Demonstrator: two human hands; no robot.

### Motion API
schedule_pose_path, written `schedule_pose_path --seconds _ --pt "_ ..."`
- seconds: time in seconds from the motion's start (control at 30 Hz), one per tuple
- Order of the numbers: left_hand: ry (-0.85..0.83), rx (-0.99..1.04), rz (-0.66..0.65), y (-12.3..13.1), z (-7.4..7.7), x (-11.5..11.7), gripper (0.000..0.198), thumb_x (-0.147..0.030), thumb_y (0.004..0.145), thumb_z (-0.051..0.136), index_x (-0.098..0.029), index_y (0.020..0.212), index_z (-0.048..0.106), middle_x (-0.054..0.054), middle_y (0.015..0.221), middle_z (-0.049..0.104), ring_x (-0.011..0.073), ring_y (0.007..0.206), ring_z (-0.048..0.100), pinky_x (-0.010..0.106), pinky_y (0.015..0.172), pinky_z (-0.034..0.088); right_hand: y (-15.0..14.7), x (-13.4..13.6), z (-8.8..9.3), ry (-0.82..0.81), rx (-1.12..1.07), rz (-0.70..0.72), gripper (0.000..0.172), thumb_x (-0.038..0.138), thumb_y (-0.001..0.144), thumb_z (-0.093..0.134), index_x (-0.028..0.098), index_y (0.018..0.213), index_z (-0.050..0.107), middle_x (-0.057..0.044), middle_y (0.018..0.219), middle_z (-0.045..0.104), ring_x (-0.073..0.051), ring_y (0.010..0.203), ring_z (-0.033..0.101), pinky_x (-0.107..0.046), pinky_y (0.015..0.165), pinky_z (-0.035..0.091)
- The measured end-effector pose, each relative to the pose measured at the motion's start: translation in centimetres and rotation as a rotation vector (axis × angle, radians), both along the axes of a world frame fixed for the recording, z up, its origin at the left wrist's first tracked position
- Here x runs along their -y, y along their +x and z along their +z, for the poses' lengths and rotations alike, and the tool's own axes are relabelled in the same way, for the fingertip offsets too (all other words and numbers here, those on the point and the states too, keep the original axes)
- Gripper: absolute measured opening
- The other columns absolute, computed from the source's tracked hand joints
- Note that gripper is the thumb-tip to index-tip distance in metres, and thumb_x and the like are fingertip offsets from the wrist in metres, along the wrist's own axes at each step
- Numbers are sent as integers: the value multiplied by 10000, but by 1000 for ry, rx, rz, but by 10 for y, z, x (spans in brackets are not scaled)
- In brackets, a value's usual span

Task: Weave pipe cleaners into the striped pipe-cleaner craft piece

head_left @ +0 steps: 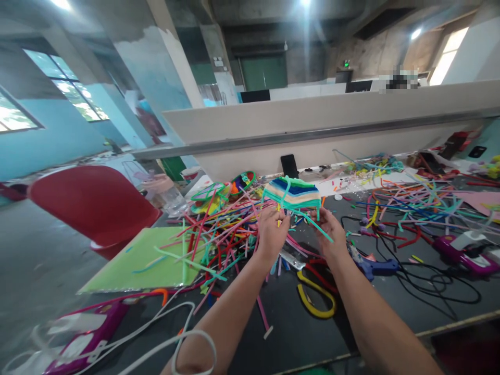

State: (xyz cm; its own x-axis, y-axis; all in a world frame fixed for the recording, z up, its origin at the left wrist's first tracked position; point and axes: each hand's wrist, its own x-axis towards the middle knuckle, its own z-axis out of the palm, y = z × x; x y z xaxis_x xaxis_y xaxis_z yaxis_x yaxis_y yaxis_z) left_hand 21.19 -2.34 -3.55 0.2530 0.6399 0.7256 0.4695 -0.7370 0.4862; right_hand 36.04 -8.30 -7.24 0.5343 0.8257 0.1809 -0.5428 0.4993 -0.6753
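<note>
A striped piece made of pipe cleaners, in bands of green, blue, cream and teal, is held up over the table in front of me. My left hand is closed at its lower left edge, fingers curled beneath. At the lower right corner, my right hand pinches the piece; some of its fingertips are hidden. A loose teal pipe cleaner sticks out from the lower edge and crosses in front of the right fingers. Below the hands lie yellow-and-red handled scissors, their blades partly under loose stems.
Pipe cleaners are heaped left of the hands, with more on the right. A blue glue gun and black cables lie right. Purple power strips and a white cable flank my arms. A phone leans at the partition.
</note>
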Motion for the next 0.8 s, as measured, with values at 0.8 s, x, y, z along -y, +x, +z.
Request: schedule_pose_path --seconds 0.8 --pt "-71 -5 -153 24 -4 45 157 -247 762 633 -192 615 622 44 751 587 181 815 560 323 788 449 -20 13 13 -11 28 64 218 206 541 798 209 709 659 25 709 690 -139 679 632 -289 725 500"
